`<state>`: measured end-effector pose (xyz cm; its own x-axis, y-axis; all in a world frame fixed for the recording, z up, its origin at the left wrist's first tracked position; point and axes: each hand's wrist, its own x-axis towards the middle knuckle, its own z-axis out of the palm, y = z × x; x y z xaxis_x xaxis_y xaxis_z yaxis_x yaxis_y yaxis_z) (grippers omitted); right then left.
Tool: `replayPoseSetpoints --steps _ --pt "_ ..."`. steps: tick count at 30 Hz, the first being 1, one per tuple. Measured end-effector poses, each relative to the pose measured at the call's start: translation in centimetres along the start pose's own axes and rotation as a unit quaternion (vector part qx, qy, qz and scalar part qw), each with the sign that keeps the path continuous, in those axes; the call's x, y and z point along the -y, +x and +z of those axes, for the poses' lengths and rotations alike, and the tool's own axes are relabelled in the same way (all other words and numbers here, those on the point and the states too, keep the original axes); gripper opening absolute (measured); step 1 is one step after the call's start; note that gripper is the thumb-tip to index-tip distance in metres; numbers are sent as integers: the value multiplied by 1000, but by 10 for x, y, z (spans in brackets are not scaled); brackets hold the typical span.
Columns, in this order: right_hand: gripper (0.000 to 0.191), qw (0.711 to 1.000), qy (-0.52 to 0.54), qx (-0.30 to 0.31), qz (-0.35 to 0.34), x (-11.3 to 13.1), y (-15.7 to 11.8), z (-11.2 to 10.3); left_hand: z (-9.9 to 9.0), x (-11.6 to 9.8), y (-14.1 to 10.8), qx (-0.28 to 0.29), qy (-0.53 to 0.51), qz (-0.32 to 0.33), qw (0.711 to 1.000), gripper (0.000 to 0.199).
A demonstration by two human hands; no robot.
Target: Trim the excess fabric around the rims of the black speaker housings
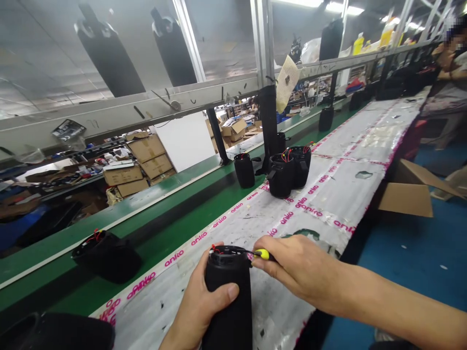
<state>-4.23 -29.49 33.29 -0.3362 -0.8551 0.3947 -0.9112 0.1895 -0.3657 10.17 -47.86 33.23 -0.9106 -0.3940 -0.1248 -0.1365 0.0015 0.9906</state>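
Left hand grips a black cylinder; right hand, at two o'clock, pinches a yellow-ended tool; slipping could snag red wires.

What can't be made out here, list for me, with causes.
In the head view:
Most fingers of the left hand: hidden behind the black cylinder.
The cylinder's base: cut off by the bottom edge.
Handle end of the tool: covered by the right hand.
Co-worker at the right edge: blurred.
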Motion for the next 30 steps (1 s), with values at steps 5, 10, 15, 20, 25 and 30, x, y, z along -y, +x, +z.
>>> replayPoseSetpoints --steps 5,10,15,20,25,30 --pt "11 992 -116 21 -53 -9 -7 5 -2 0 1 -2 -37 -35 999 89" --pt "13 972 -202 2 -118 -14 -7 1 0 -2 3 11 -25 -6 1000 71" --pt "16 960 -246 25 -133 -8 3 -7 0 -1 5 3 -14 4 1000 70" --pt "21 952 -263 40 -148 -6 9 -13 -2 0 6 7 0 8 1000 68" --pt "19 946 -275 38 -167 -10 12 -15 -3 0 6 23 -6 10 1000 67" --pt "17 938 -295 27 -180 -13 12 -15 -1 -1 6 15 -13 10 1000 63"
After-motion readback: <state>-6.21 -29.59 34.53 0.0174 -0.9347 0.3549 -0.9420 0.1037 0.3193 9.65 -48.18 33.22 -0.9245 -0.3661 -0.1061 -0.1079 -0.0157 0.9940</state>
